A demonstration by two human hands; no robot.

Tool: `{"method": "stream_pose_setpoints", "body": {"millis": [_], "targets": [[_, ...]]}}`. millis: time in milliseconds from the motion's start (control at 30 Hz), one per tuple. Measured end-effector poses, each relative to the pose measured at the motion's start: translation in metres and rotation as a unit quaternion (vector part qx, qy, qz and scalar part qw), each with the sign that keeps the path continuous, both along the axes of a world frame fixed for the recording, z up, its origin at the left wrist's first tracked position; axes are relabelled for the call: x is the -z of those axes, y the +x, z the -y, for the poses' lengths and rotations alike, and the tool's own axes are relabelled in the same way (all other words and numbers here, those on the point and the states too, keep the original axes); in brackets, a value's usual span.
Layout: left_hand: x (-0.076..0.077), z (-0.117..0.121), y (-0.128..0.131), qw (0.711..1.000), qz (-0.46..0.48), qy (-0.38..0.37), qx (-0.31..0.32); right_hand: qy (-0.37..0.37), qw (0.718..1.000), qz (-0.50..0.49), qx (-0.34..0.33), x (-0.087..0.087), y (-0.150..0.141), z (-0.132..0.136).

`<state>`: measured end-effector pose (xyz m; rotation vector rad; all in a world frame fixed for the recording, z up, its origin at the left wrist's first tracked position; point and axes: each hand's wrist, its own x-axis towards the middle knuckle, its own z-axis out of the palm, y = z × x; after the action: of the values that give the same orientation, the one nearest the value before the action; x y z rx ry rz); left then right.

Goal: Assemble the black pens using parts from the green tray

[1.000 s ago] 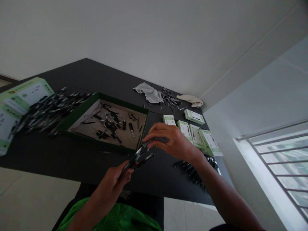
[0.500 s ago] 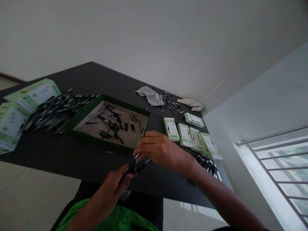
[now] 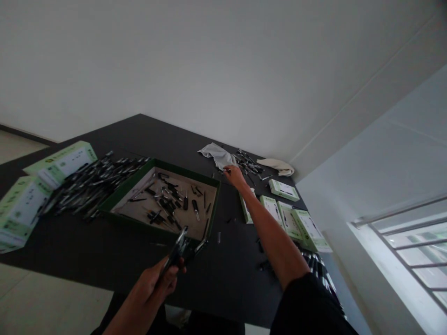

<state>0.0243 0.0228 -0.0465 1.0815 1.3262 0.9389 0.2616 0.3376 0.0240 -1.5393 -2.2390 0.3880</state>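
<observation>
My left hand (image 3: 157, 281) is closed around a bundle of black pens (image 3: 179, 249) in front of the tray's near corner. Far across the table, my right hand (image 3: 233, 175) has its fingers pinched together at the edge of a pale grey cloth (image 3: 215, 155). What lies between those fingertips is too small to make out. A loose heap of pens (image 3: 247, 163) lies just right of that hand. The green-rimmed tray (image 3: 120, 218) holds scattered black and clear pen parts (image 3: 169, 200).
At left, a big pile of pens (image 3: 101, 184) lies against green-and-white boxes (image 3: 66, 160). Several similar boxes (image 3: 310, 226) line the right side, near a row of pens (image 3: 319, 270). A beige cloth (image 3: 276, 164) lies at the back. Small parts dot the black table (image 3: 226, 265).
My right hand has left the pens in my left hand and reached forward to the grey cloth. My left hand still grips its bundle. The view has tilted up a little.
</observation>
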Motion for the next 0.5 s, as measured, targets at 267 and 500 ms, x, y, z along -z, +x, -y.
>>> {"method": "stream_pose_setpoints", "body": {"millis": [267,500], "targets": [[-0.004,-0.007,0.001,0.996,0.07,-0.047,0.038,-0.016,1.0,0.011,0.019,0.022,-0.004,-0.013],[-0.013,-0.011,0.007,0.997,0.02,-0.043,0.057,0.004,0.985,-0.06,-0.163,-0.041,0.01,0.087]]}}
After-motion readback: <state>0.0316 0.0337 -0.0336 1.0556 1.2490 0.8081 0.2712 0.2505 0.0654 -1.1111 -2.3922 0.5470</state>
